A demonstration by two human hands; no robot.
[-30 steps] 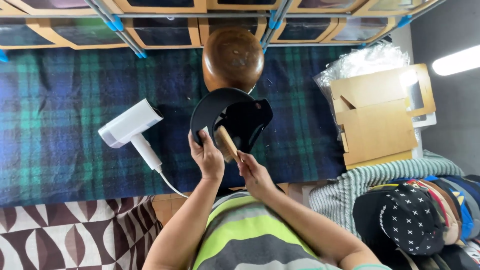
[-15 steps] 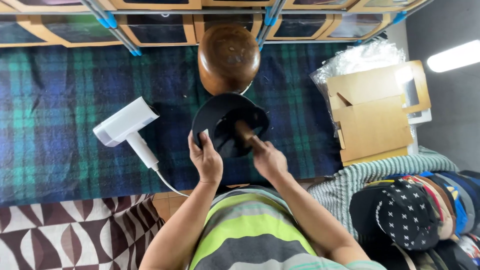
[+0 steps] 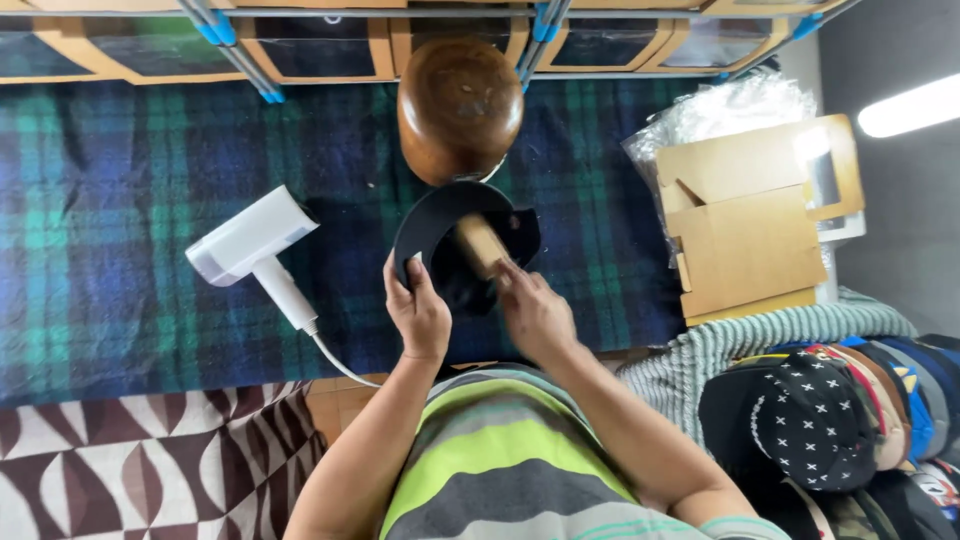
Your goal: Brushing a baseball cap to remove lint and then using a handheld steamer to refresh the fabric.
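Note:
My left hand [image 3: 418, 312] grips the brim of a black cap [image 3: 440, 235] held over a blue and green plaid cloth [image 3: 120, 180]. My right hand [image 3: 535, 310] holds a small wooden brush [image 3: 481, 244] pushed into the cap's crown. Just beyond the cap stands a rounded brown wooden head form [image 3: 459, 105]. A white hair dryer [image 3: 255, 245] lies on the cloth to the left of my left hand, its cord trailing toward me.
A folded cardboard box [image 3: 745, 235] and crinkled clear plastic [image 3: 725, 110] lie at the right. Several caps [image 3: 830, 420] are piled at the lower right. Wooden shelf compartments [image 3: 320, 45] run along the far edge. A patterned brown and white cloth [image 3: 130, 470] lies at the lower left.
My right hand has carried the brush from the cap's near edge up into the crown. My left hand has shifted a little along the brim.

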